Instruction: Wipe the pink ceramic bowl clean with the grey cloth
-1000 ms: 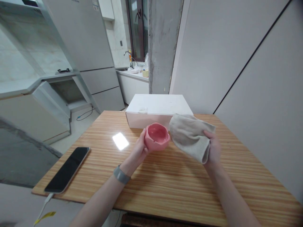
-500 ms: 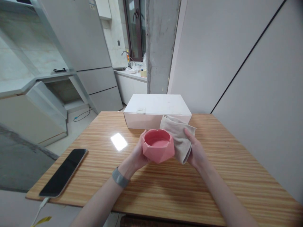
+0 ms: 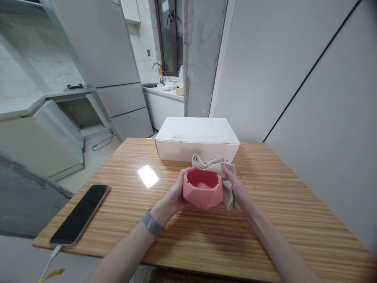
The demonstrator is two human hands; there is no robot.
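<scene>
A pink faceted ashtray [image 3: 202, 192] is held just above the wooden table [image 3: 294, 220], its opening facing me. My left hand [image 3: 176, 194] grips its left side, fingers wrapped round the rim. My right hand [image 3: 238, 190] holds a beige cloth [image 3: 220, 173] bunched against the ashtray's right and back side. A grey band sits on my left wrist.
A closed white box [image 3: 196, 137] stands right behind the ashtray at the table's far edge. A black phone [image 3: 79, 214] with a cable lies at the table's front left corner. A wall runs along the right; kitchen counters lie beyond on the left.
The cloth, held open to the right a second ago, has been brought in and pressed against the ashtray. The ashtray has shifted slightly right and nearer to me.
</scene>
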